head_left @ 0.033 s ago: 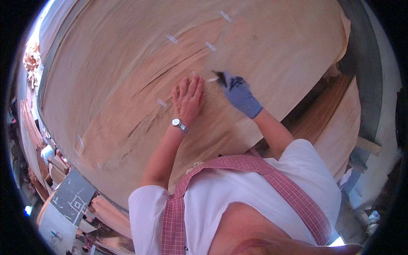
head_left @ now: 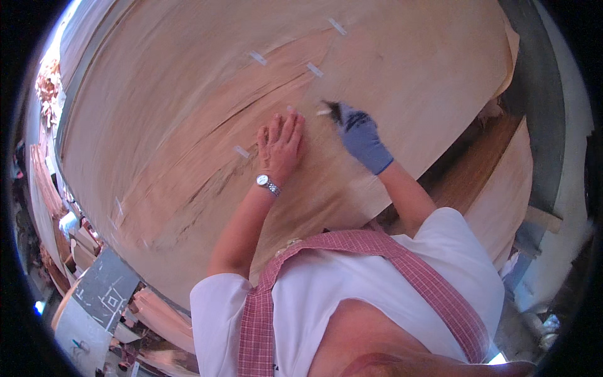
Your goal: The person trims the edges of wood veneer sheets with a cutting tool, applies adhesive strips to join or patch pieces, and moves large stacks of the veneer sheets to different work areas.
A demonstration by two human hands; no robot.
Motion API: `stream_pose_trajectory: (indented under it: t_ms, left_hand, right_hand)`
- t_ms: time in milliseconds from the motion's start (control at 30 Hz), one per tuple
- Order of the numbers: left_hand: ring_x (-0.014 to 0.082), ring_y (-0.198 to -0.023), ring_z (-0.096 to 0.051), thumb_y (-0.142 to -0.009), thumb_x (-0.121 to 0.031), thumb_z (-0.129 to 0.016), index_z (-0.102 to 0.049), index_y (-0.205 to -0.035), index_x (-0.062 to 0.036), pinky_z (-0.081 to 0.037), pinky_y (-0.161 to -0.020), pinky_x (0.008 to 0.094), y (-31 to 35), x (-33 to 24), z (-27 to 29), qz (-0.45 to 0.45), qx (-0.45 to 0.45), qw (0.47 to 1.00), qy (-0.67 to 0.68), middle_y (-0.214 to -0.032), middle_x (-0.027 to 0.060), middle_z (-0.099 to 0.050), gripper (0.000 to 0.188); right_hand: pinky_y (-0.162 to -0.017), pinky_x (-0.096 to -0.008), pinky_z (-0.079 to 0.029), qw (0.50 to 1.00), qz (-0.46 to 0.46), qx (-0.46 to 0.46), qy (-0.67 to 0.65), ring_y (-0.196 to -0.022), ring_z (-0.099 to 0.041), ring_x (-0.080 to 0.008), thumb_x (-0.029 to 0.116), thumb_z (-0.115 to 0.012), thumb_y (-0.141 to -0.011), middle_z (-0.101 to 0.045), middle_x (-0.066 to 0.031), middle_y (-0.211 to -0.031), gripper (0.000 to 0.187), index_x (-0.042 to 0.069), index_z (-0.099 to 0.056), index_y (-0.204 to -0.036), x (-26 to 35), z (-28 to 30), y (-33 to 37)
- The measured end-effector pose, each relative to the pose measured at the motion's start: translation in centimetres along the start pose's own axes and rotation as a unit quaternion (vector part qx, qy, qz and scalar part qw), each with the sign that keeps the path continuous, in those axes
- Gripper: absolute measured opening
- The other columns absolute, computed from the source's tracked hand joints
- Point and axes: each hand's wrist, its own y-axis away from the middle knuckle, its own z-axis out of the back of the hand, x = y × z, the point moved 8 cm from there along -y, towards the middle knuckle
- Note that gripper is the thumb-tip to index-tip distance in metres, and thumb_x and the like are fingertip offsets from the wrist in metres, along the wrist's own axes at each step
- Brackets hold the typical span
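Note:
A broad sheet of tan wood veneer [head_left: 389, 81] with long dark cracks lies in front of me. My left hand [head_left: 281, 143], bare and wearing a wristwatch [head_left: 264, 181], rests flat on it with fingers stretched out. A piece of pale tape [head_left: 291, 109] shows at its fingertips. To its right, my right hand [head_left: 361, 135] wears a blue-grey glove with dark fingertips. Those fingers are closed, slightly blurred, around a short whitish strip of tape [head_left: 323, 112] just over the veneer. More tape strips [head_left: 315, 69] are stuck along the cracks.
Other tape pieces lie farther off [head_left: 337, 26] and by my left wrist [head_left: 242, 151]. At the right, brown veneer sheets [head_left: 483, 169] sit below the top sheet's edge. Offcuts and a grey board with white marks [head_left: 107, 290] are at the lower left.
My right hand has shifted slightly right and away from my left hand, the whitish strip moving with its fingertips. My left hand stays on the veneer.

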Motion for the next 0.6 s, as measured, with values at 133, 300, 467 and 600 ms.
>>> stream_pose_trajectory:
  t_ms: [133,300,467,600]
  left_hand:
    - [0.0271,-0.126,-0.046,-0.085,-0.023,-0.063,-0.052,-0.133,-0.0154,-0.033,-0.102,0.0454,0.1,1.1,1.3,0.025,-0.013,0.995,0.093,-0.141,0.0047,-0.049,0.051]
    - [0.0278,-0.122,-0.047,-0.082,-0.021,-0.067,-0.057,-0.125,-0.0165,-0.035,-0.097,0.0456,2.6,9.9,4.4,0.219,-0.158,0.956,0.113,-0.134,0.0075,-0.052,0.045]
    - [0.0239,-0.121,-0.048,-0.081,-0.024,-0.069,-0.064,-0.115,-0.0243,-0.034,-0.096,0.0442,-0.3,10.9,5.6,0.154,-0.157,0.974,-0.049,-0.129,0.003,-0.056,0.035]
    - [0.023,-0.121,-0.049,-0.08,-0.027,-0.071,-0.066,-0.114,-0.0256,-0.033,-0.097,0.0444,-0.2,12.0,4.2,0.156,-0.139,0.978,0.004,-0.127,-0.0011,-0.059,0.035]
  right_hand:
    - [-0.055,-0.0373,-0.049,0.977,-0.038,0.047,-0.207,-0.064,-0.065,-0.0253,0.019,-0.057,-0.093,-0.068,-0.0124,-0.083,0.019,0.004,-0.058,-0.105,1.4,-0.5,-3.0]
    - [-0.045,-0.0252,-0.043,0.811,-0.176,0.205,-0.519,-0.054,-0.058,-0.01,0.026,-0.064,-0.091,-0.067,-0.0053,-0.073,0.023,0.003,-0.059,-0.095,8.9,-7.2,-6.3]
    - [-0.045,-0.0234,-0.043,0.806,-0.246,0.197,-0.502,-0.052,-0.057,-0.01,0.026,-0.064,-0.092,-0.068,-0.007,-0.073,0.022,0.004,-0.061,-0.097,9.1,-10.8,-6.3]
    - [-0.045,-0.0233,-0.044,0.816,-0.26,0.174,-0.486,-0.052,-0.059,-0.0103,0.025,-0.064,-0.091,-0.068,-0.0069,-0.071,0.021,0.004,-0.061,-0.095,9.1,-10.3,-5.7]
